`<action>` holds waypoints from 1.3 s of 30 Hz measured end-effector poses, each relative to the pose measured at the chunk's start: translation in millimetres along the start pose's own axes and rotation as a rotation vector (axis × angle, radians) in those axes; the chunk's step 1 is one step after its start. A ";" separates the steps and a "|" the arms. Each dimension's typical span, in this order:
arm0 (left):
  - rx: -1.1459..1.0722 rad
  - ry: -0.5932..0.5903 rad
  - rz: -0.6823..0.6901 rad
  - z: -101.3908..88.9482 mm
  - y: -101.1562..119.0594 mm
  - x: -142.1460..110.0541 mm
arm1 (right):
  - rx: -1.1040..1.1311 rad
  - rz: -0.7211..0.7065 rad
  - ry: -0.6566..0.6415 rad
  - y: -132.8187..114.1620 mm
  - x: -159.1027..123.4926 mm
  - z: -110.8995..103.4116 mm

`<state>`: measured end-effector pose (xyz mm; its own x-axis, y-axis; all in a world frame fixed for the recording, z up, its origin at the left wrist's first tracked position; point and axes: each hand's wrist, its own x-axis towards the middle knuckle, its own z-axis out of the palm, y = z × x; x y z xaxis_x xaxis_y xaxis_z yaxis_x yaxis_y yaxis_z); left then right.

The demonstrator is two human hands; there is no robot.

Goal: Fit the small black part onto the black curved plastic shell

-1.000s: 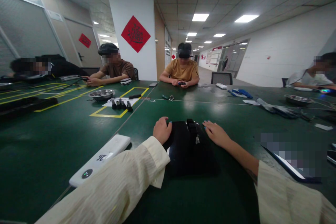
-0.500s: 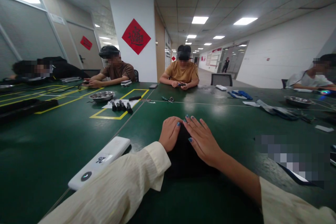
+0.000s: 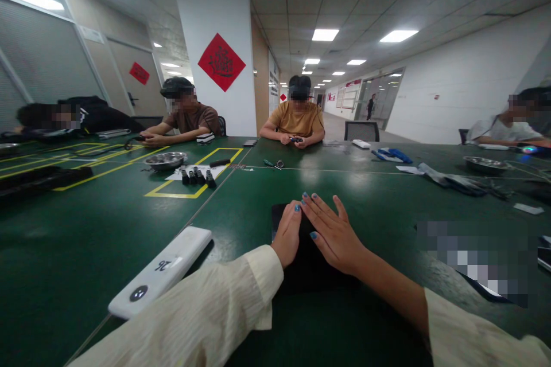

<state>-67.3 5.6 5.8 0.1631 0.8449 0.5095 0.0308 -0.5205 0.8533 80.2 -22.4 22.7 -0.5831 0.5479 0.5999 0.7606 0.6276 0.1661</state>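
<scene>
A dark, flat, roughly rectangular black item (image 3: 307, 269) lies on the green table in front of me; its kind is hard to make out. My left hand (image 3: 288, 235) is over its left part, turned on edge, thumb up and fingers drawn together. What those fingers hold, if anything, is hidden. My right hand (image 3: 333, 235) rests above the right side of the item, palm down, fingers stretched and thumb apart. The fingertips of both hands nearly meet near the item's far edge. Beside my left forearm lies a white power bank (image 3: 161, 272) marked 26.
Ahead on the left are a metal bowl (image 3: 166, 160) and several small black cylinders (image 3: 198, 176) by yellow tape. Green-handled pliers (image 3: 271, 164) lie farther out. To the right are grey cloth gloves (image 3: 450, 179) and another bowl (image 3: 486, 165). Several people sit around the table.
My left hand has rolled onto its edge and moved slightly back and right, uncovering the far left corner of the black item. My right fingers have spread a little.
</scene>
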 end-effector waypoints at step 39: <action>-0.088 0.554 -0.162 -66.0 -4.1 57.4 | 0.360 0.326 0.108 -0.2 17.0 -1.7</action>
<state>-123.2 64.4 38.9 -0.3773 0.8640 0.3335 -0.0735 -0.3869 0.9192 70.6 -14.2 34.2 -0.2843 0.6988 0.6563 0.7405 0.5949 -0.3126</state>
